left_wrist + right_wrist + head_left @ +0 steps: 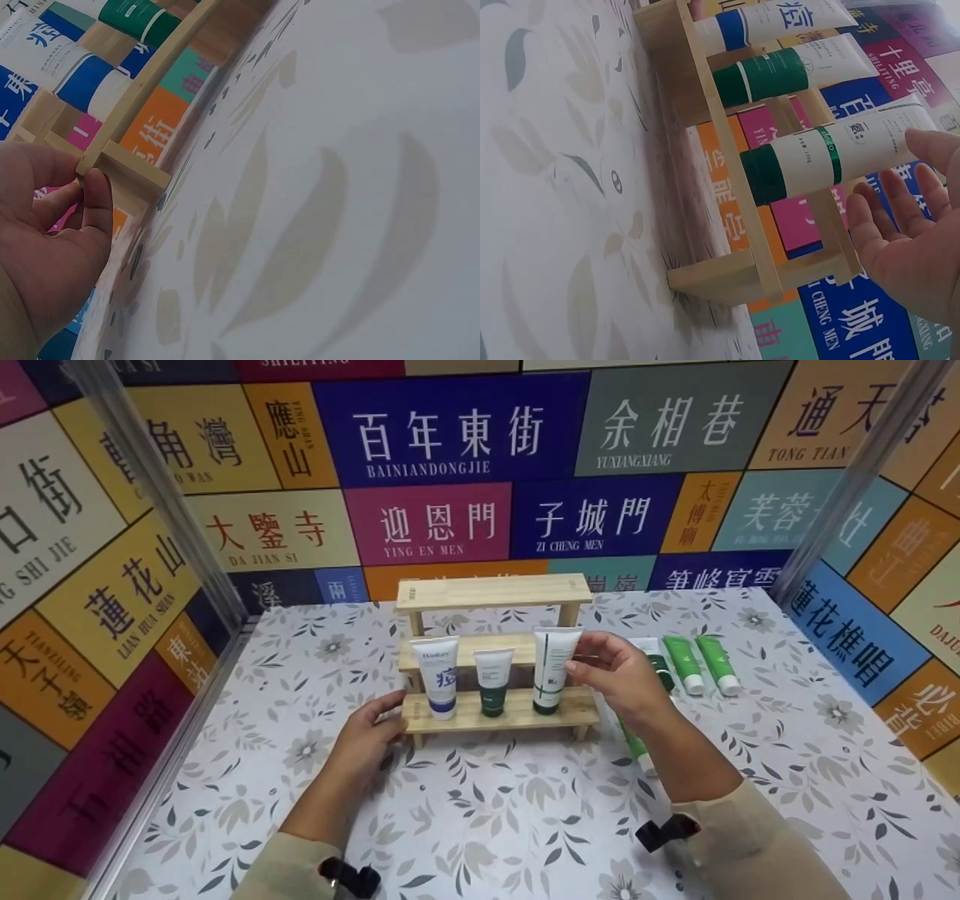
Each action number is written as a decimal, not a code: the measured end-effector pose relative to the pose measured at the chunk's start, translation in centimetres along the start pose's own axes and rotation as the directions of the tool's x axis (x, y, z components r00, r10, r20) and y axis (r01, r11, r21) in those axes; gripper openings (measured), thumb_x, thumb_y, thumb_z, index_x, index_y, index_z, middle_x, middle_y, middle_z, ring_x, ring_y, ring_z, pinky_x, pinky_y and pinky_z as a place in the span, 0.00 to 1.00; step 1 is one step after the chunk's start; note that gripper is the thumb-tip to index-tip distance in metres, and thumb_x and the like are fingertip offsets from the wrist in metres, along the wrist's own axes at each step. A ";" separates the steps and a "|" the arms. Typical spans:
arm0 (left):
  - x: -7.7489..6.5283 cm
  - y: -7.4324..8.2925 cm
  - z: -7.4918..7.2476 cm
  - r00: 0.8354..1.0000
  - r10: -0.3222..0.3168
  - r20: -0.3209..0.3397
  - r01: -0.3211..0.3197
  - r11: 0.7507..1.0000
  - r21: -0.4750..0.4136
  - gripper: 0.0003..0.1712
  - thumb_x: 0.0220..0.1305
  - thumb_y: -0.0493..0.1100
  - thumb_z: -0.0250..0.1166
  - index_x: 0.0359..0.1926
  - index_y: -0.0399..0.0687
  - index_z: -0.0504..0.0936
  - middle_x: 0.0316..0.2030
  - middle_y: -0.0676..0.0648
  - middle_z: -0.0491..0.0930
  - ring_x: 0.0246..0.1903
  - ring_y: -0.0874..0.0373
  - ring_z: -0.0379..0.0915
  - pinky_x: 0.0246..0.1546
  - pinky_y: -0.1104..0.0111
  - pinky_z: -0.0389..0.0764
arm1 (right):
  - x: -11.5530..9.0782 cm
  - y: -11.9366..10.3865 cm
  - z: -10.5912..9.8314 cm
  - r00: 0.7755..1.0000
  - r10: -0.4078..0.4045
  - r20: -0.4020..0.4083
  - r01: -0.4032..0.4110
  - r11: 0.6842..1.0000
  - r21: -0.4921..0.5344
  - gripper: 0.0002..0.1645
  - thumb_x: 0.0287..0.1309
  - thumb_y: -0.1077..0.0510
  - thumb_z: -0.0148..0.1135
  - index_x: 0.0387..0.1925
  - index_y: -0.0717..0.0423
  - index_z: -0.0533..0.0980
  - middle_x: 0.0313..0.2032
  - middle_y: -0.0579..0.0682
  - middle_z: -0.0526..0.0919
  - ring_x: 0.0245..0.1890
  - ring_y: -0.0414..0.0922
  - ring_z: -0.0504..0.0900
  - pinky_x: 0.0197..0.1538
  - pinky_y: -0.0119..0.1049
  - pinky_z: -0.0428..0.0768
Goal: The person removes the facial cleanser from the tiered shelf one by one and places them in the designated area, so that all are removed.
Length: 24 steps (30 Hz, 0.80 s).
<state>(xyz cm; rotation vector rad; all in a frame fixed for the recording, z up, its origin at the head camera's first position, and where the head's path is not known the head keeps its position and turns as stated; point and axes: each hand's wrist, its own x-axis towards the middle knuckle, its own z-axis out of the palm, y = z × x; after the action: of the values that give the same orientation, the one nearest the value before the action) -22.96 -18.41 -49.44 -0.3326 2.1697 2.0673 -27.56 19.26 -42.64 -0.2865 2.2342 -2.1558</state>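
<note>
A three-step wooden display rack [499,721] stands on the patterned cloth. At the left end of its lowest board, my left hand [367,733] pinches the corner between thumb and fingers, seen closely in the left wrist view. Three tubes stand cap-down on that board: a white one with a blue band [439,675], a smaller white and green one [493,681], and a tall white tube with a dark green cap [553,669] at the right. Beside the tall tube is my right hand [919,232], its thumb tip at the upper edge and its fingers loosely bent, not wrapped round it.
Right of the rack lie two green tubes [684,664] [718,664] with white caps. A dark green-capped tube [661,664] lies near them, partly behind my right hand. Another green tube [636,750] shows under my right wrist. Printed panels [465,427] enclose the table's back and sides.
</note>
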 end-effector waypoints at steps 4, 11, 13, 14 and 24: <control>0.1 0.1 0.0 1.000 -0.005 0.001 0.005 1.000 -0.007 0.29 0.76 0.38 0.60 0.75 0.52 0.75 0.73 0.48 0.76 0.59 0.55 0.83 0.62 0.61 0.81 | 0.1 0.1 0.4 1.000 -0.007 -0.016 0.007 1.000 -0.022 0.21 0.66 0.65 0.72 0.58 0.59 0.78 0.48 0.40 0.88 0.52 0.42 0.86 0.55 0.33 0.86; 0.1 0.0 0.0 1.000 0.028 -0.001 -0.028 1.000 -0.002 0.30 0.76 0.36 0.60 0.76 0.49 0.74 0.73 0.46 0.76 0.54 0.57 0.83 0.55 0.65 0.82 | -0.1 0.3 0.9 0.998 -0.040 -0.039 0.039 0.999 -0.027 0.21 0.66 0.66 0.71 0.58 0.60 0.78 0.49 0.42 0.88 0.53 0.43 0.86 0.55 0.34 0.87; 0.1 -0.2 -0.1 0.999 0.042 0.005 -0.042 0.999 -0.005 0.30 0.76 0.35 0.60 0.76 0.46 0.73 0.73 0.43 0.76 0.52 0.58 0.84 0.53 0.66 0.83 | -0.2 0.3 1.0 0.998 -0.045 -0.043 0.044 0.998 -0.034 0.21 0.67 0.66 0.70 0.59 0.61 0.78 0.50 0.43 0.88 0.54 0.43 0.85 0.56 0.34 0.87; 0.1 -0.2 -0.1 0.999 0.046 0.007 -0.046 0.999 -0.007 0.30 0.76 0.35 0.59 0.76 0.45 0.73 0.73 0.42 0.76 0.51 0.58 0.84 0.52 0.67 0.83 | -0.2 0.3 1.0 0.998 -0.047 -0.044 0.046 0.998 -0.038 0.21 0.67 0.66 0.70 0.60 0.61 0.77 0.51 0.44 0.88 0.54 0.43 0.85 0.56 0.35 0.87; 0.1 -0.2 0.0 0.999 0.037 0.008 -0.036 0.999 -0.012 0.30 0.76 0.36 0.59 0.76 0.46 0.73 0.71 0.41 0.78 0.50 0.59 0.84 0.53 0.65 0.83 | -0.7 -0.2 0.3 0.998 -0.033 -0.046 0.031 0.998 -0.049 0.24 0.70 0.62 0.68 0.65 0.60 0.75 0.54 0.43 0.86 0.58 0.43 0.84 0.59 0.38 0.86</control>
<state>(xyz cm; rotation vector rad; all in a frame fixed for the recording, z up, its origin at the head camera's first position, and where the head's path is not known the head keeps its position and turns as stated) -23.03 -18.46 -49.71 -0.2870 2.1756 2.0973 -26.82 19.04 -42.57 -0.2781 2.3243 -2.1486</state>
